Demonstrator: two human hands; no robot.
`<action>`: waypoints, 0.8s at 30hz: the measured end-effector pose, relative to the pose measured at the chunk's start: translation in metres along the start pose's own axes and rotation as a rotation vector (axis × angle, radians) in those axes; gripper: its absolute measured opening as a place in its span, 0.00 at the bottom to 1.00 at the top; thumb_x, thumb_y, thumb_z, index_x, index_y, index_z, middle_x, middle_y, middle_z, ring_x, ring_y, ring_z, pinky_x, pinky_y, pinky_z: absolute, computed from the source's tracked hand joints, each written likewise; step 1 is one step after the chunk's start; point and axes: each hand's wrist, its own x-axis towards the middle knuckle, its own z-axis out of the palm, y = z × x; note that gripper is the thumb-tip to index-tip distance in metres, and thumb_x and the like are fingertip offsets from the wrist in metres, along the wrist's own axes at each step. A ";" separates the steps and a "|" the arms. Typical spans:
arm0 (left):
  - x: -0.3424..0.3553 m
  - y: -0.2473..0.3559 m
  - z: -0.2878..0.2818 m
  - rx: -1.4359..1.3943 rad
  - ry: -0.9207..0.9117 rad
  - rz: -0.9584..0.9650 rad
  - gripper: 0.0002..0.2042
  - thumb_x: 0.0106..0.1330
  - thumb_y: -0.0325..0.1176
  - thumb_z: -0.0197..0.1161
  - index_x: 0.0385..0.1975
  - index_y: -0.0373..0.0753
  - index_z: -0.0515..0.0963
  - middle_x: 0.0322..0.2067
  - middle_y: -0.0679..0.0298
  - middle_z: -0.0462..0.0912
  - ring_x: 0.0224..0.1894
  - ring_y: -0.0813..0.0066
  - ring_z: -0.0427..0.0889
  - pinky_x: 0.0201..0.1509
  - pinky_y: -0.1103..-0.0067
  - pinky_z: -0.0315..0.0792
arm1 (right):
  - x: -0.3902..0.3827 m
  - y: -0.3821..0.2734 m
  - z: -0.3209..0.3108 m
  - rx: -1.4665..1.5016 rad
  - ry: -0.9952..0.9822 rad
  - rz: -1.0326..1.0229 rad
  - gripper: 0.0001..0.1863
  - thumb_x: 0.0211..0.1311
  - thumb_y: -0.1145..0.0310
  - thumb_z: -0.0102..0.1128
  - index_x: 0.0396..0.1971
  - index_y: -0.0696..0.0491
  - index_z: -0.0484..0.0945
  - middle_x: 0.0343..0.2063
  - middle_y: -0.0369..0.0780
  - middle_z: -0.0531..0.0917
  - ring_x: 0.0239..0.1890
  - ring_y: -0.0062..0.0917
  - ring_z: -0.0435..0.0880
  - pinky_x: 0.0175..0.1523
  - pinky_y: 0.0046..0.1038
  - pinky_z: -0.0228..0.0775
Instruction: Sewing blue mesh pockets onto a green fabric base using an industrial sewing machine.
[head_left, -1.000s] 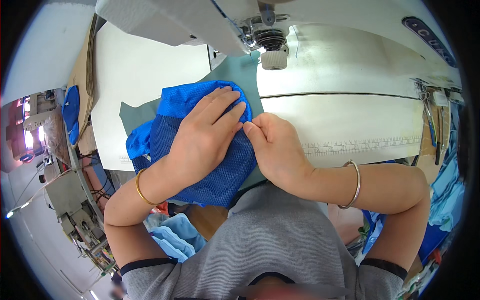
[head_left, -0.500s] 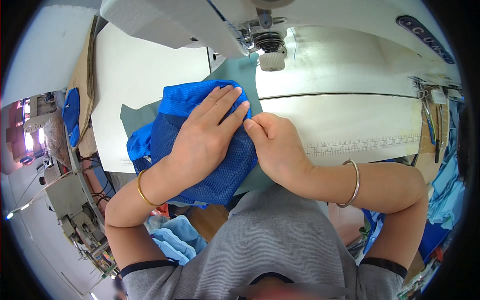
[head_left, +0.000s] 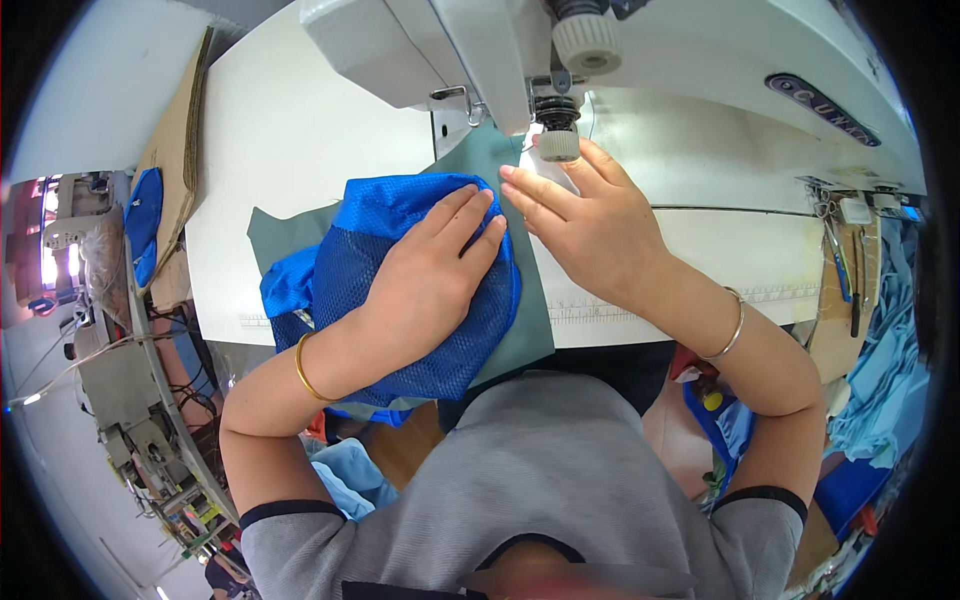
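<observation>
My left hand (head_left: 430,270) lies flat with outstretched fingers on a bundle of blue mesh fabric (head_left: 345,265), whose smooth bright-blue band runs along the top. Beneath the bundle is a grey-green sheet (head_left: 532,315) that reaches up under the sewing machine head (head_left: 420,50). My right hand (head_left: 600,225) is open, fingers extended at the sheet's right edge, just below the needle area. A white knob (head_left: 558,146) on the machine partly covers its upper fingertips. I cannot tell whether those fingers touch the thread there.
A white machine table (head_left: 300,130) carries a printed ruler (head_left: 600,313) along its front edge. Scissors and tweezers (head_left: 857,285) lie at the right end, beside piled light-blue cloth (head_left: 885,400). Cardboard (head_left: 180,150) stands at the left edge, and more light-blue cloth (head_left: 350,478) sits below the table.
My right hand has let go of the blue fabric's right edge, opened, and moved up and right toward the needle area. My left hand stays on the bundle. The whole view has shifted slightly.
</observation>
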 end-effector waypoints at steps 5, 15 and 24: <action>0.015 -0.015 0.000 0.005 0.028 0.026 0.19 0.59 0.20 0.64 0.52 0.30 0.80 0.57 0.44 0.77 0.61 0.45 0.78 0.64 0.62 0.76 | 0.005 0.012 -0.002 -0.009 -0.014 0.074 0.16 0.59 0.65 0.66 0.46 0.52 0.87 0.52 0.35 0.86 0.64 0.38 0.77 0.73 0.46 0.63; 0.043 -0.036 0.002 -0.028 -0.005 0.019 0.20 0.55 0.21 0.62 0.50 0.29 0.79 0.55 0.44 0.77 0.62 0.47 0.74 0.65 0.64 0.74 | 0.017 0.030 0.001 -0.016 -0.025 0.176 0.15 0.59 0.63 0.69 0.44 0.54 0.87 0.49 0.35 0.87 0.57 0.38 0.79 0.67 0.42 0.67; 0.045 -0.039 0.005 -0.005 0.024 0.023 0.20 0.55 0.21 0.61 0.50 0.29 0.79 0.55 0.43 0.77 0.61 0.46 0.75 0.65 0.64 0.74 | -0.010 -0.008 -0.021 0.108 -0.038 -0.067 0.22 0.53 0.61 0.69 0.43 0.63 0.84 0.50 0.49 0.83 0.58 0.41 0.78 0.68 0.45 0.68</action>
